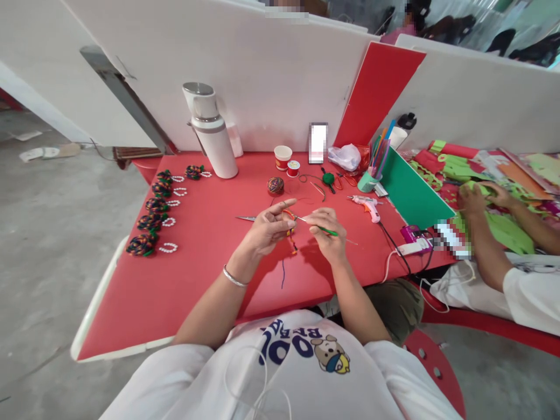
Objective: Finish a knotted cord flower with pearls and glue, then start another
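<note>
My left hand point(268, 227) is closed in a pinch on a small multicoloured yarn piece point(289, 224), whose loose strands hang down toward the red table point(184, 274). My right hand point(328, 233) grips a green-handled crochet hook point(326, 229), its metal tip pointing left into the yarn piece. Both hands hover just above the table's middle. A multicoloured yarn ball point(275, 185) lies behind them. A silver bangle sits on my left wrist.
Several finished yarn flowers with bead loops point(151, 221) line the left side. A white flask point(210, 131), paper cup point(282, 156), green pen holder point(370, 178), glue gun point(367, 205) and scissors point(245, 219) stand around. A person's hands point(481, 198) work green paper at right.
</note>
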### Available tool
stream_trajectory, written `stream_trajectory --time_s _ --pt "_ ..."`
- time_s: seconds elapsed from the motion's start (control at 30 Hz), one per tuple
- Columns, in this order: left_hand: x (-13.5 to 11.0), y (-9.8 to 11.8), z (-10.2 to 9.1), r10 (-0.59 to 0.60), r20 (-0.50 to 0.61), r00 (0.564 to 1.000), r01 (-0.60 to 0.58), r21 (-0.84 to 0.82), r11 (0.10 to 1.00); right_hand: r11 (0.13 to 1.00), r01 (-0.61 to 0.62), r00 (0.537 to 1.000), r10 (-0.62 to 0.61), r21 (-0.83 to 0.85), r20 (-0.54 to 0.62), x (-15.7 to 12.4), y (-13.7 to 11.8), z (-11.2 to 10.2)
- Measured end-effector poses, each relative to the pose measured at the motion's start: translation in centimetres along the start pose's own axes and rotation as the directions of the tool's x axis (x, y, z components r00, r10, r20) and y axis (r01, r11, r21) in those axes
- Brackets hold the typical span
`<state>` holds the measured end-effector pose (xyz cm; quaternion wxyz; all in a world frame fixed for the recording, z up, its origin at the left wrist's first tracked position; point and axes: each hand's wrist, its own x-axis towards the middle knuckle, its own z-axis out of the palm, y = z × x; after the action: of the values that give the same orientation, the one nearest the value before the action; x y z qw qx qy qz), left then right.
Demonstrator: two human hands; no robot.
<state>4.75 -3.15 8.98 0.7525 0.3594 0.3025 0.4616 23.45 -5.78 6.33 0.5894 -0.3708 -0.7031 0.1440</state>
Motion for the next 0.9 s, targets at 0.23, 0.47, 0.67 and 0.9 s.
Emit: stream_trajectory --time_s 0.23,0.47,0.67,0.9 --pt "-0.1 0.4 -0.4 -0.006 0.017 1.0 0.005 0.054 0.999 0.983 -0.162 0.982 0.151 0.089 0.114 0.8 0.5 -2.4" --pt "0.2 -1.0 0.1 0.079 -0.006 0.997 -0.078 0.107 0.991 0.921 -0.192 0.98 0.195 0.339 0.026 -0.5 1.3 0.4" --pt "0.4 -3.2 1.6 0.293 -0.16 0.943 -0.26 0.196 0.945 0.978 -0.047 0.98 0.006 -0.202 -0.197 -1.4 -1.1 2.9" --pt "-0.1 -1.7 1.3 0.049 -0.051 0.997 -0.05 -0.011 0.999 0.988 0.025 0.989 -0.047 -0.155 -0.141 -1.0 -0.4 2.0"
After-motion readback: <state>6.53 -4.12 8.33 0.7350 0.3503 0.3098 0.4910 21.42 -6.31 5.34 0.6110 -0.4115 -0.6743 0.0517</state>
